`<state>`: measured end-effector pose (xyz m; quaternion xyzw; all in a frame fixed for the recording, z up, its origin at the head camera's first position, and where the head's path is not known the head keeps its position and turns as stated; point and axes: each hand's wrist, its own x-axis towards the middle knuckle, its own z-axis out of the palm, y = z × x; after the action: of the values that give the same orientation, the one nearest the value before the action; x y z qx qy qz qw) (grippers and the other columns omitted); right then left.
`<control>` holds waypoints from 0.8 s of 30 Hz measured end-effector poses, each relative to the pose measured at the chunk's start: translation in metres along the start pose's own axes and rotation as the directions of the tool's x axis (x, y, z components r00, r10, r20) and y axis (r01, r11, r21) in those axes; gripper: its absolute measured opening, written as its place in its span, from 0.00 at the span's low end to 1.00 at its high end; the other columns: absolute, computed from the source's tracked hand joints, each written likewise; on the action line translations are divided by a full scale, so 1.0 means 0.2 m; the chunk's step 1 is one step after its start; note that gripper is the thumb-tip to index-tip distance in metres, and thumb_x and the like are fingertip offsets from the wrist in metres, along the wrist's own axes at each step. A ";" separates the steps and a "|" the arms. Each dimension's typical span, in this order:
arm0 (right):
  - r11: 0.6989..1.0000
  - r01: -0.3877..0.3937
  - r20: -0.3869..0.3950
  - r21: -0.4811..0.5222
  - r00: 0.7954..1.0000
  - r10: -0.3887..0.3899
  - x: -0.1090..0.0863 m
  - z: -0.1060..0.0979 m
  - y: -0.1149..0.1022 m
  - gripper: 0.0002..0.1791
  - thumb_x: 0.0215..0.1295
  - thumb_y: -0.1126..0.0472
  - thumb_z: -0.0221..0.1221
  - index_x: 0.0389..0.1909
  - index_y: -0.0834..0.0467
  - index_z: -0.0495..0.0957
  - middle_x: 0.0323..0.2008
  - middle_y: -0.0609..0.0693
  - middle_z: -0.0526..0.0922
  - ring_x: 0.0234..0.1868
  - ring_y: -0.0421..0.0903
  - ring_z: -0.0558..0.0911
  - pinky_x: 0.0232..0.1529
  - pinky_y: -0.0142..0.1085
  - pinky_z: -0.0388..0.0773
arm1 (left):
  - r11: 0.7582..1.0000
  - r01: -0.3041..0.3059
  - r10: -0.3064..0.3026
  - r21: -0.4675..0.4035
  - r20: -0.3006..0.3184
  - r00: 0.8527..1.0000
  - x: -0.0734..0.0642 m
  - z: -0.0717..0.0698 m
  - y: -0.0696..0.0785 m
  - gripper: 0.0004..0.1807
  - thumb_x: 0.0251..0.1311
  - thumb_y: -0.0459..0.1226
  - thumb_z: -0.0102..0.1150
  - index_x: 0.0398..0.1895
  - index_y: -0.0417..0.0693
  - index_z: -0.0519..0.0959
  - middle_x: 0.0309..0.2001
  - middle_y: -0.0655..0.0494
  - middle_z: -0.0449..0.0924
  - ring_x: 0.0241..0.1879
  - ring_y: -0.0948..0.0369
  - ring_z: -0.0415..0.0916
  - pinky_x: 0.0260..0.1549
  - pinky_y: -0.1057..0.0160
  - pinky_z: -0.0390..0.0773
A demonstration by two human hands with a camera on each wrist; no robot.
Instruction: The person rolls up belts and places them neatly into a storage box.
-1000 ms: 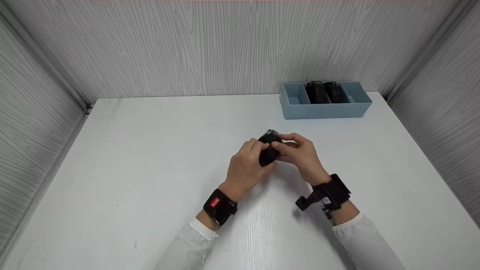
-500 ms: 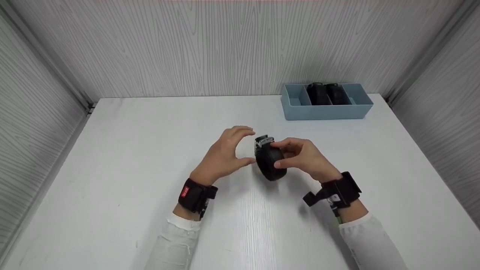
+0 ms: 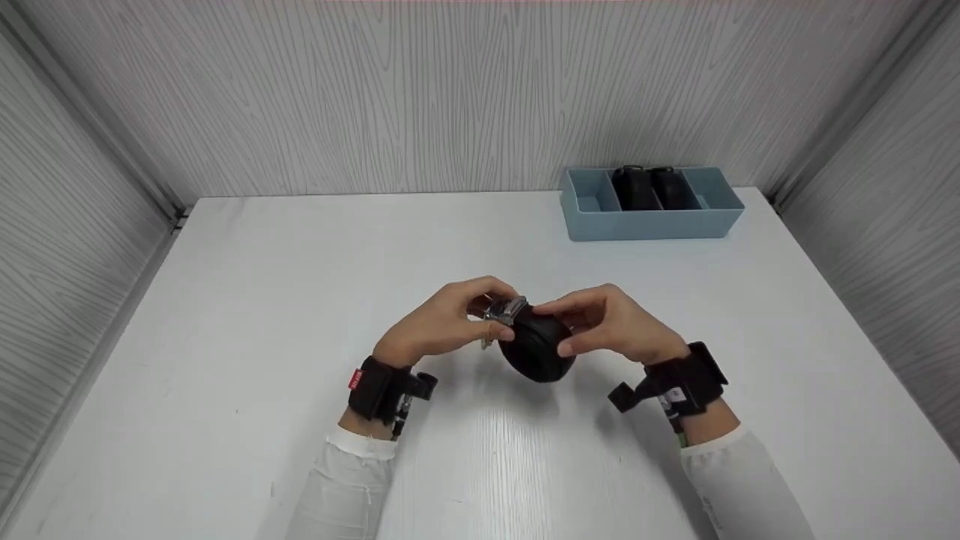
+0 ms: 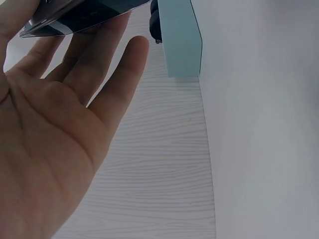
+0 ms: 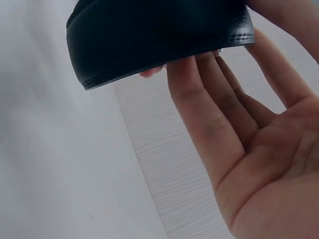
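Note:
A coiled black leather belt (image 3: 534, 354) is held up between both hands over the white table, its silver buckle (image 3: 513, 310) at the upper left. My left hand (image 3: 442, 322) pinches the buckle end between thumb and fingers. On the other side, my right hand (image 3: 619, 330) grips the coil, thumb in front and fingers behind. Stitching along the edge of the belt (image 5: 159, 42) shows in the right wrist view. From the left wrist, only the lower part of the belt (image 4: 87, 17) is visible, above the palm; the fingertips are partly hidden there.
A blue divided box (image 3: 652, 225) stands at the back right of the table (image 3: 300, 300), against the grey wood-grain wall (image 3: 450, 97). Two black coiled items (image 3: 636, 189) fill its middle compartments. Side walls bound the table left and right.
My left hand let go of the belt and moved left, then took hold of the buckle end. The coil has turned and come slightly nearer, still in my right hand.

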<state>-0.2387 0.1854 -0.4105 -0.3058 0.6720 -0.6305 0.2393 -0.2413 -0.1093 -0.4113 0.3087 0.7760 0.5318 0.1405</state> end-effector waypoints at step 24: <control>0.969 0.050 -0.303 -0.242 0.945 -0.124 0.04 0.12 -0.06 0.24 0.61 0.67 0.72 0.59 0.59 0.85 0.54 0.57 0.87 0.50 0.49 0.88 0.47 0.35 0.85 | 1.000 0.022 -0.024 -0.021 -0.125 0.992 0.02 0.02 0.00 0.28 0.57 0.46 0.77 0.58 0.51 0.77 0.43 0.54 0.84 0.46 0.57 0.83 0.43 0.58 0.78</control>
<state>-0.2257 0.1620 -0.4005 -0.2562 0.7561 -0.5990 0.0632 -0.2420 -0.1038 -0.4118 0.2643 0.7816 0.5560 0.1006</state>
